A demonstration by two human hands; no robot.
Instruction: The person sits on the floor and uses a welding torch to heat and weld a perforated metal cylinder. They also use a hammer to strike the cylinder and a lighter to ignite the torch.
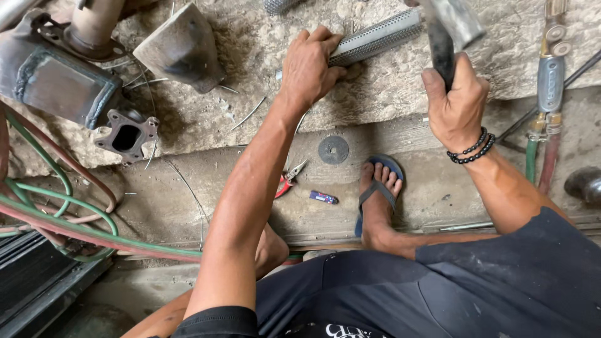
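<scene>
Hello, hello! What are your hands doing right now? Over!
Left hand gripping perforated metal tube on the concrete slab. Right hand clutching hammer, raised above tube. Nothing between hammer and tube.

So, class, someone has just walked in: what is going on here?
A person crouches at a rough stone slab. The left hand pins a perforated metal tube flat on it, while the right hand grips a hammer raised above the tube. Red-handled pliers and a grinding disc lie on the floor below.
</scene>
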